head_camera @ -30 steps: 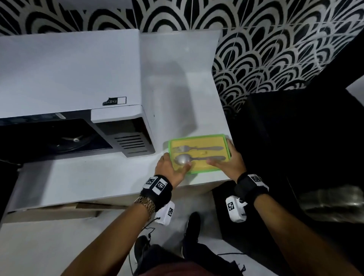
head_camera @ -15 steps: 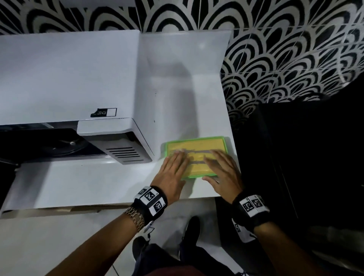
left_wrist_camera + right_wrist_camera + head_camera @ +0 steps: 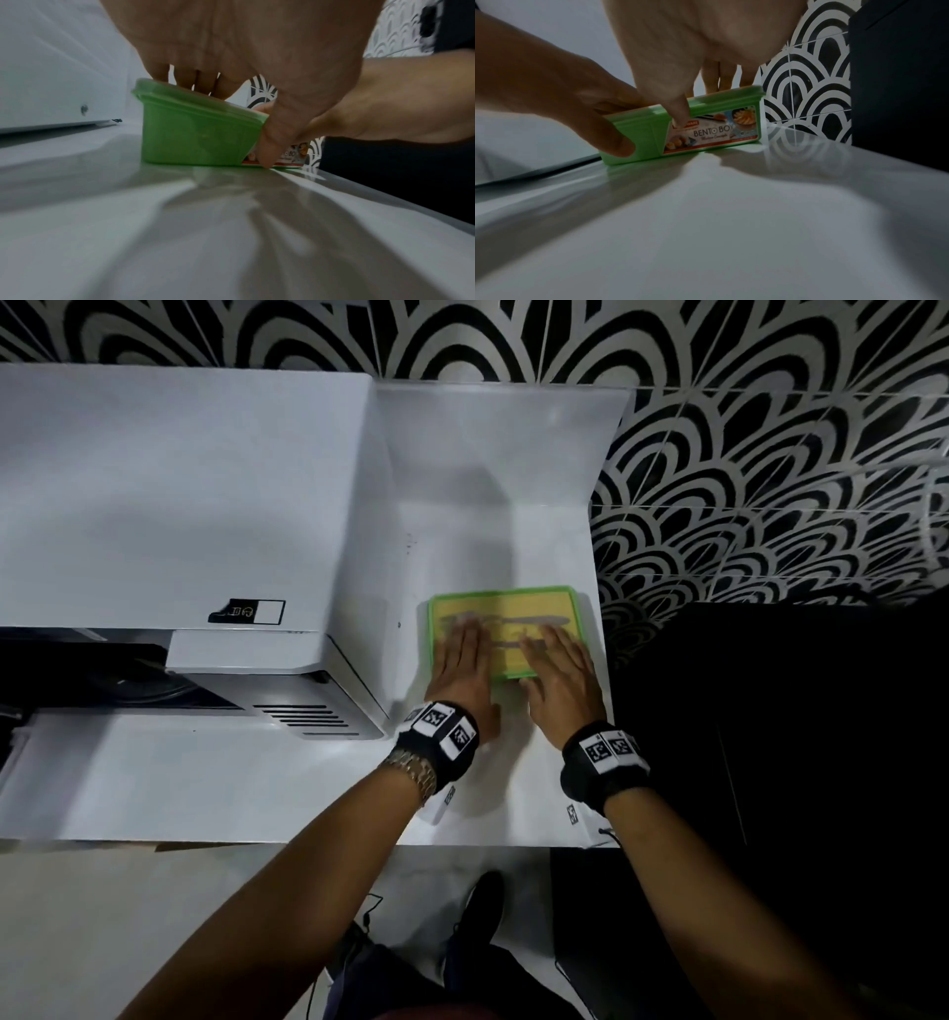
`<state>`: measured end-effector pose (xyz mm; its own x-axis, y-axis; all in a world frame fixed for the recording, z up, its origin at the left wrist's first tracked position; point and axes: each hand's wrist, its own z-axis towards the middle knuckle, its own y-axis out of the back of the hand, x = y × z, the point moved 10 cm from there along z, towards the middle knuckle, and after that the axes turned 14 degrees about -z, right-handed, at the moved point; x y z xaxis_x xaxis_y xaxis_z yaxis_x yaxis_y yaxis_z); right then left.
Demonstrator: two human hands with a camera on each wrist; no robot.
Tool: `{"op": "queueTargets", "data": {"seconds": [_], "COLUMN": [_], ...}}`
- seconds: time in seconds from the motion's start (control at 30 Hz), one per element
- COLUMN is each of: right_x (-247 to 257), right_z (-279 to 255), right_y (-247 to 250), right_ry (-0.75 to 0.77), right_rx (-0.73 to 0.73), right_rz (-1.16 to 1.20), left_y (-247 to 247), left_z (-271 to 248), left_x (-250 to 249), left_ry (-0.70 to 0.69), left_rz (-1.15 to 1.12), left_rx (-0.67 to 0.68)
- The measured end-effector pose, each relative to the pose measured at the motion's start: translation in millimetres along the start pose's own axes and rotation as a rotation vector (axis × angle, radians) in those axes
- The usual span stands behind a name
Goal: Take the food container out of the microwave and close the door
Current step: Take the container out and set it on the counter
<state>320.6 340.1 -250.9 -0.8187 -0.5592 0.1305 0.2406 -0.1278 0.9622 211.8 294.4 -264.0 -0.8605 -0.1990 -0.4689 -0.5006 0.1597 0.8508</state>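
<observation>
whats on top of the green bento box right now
Both hands lie flat on the green bento box: left hand, right hand. Between them its clear lid shows grey cutlery shapes; the rest under the hands is covered.

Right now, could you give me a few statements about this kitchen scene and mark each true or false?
1. The green food container stands on the white counter. True.
2. The container is inside the microwave. False: it stands to the microwave's right, outside it.
3. Both the left hand and the right hand lie on the container's lid. True.
4. The microwave door is closed. False: its dark cavity is exposed.
5. The container's side label reads "Bento Box". True.
</observation>
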Motion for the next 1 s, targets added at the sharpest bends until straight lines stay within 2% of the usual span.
{"op": "queueTargets", "data": {"seconds": [0.27, 0.57, 1.0], "right_x": [0.3, -1.4, 3.1], "right_z": [30.8, 28.5, 22.3], "right_y": [-19.4, -17.3, -8.0], "right_ry": [-0.014, 0.026, 0.087], "right_rx": [0.065, 0.044, 0.118], "right_rz": [0.011, 0.031, 0.002], "left_y": [13.2, 8.9, 13.8], "left_z": [48.4, 42.9, 26.9], "left_x": [4.9, 7.2, 4.8], "left_ry": [0.107, 0.091, 0.082], "left_rz": [0.024, 0.026, -0.032], "left_rx": [0.026, 0.025, 0.006]}}
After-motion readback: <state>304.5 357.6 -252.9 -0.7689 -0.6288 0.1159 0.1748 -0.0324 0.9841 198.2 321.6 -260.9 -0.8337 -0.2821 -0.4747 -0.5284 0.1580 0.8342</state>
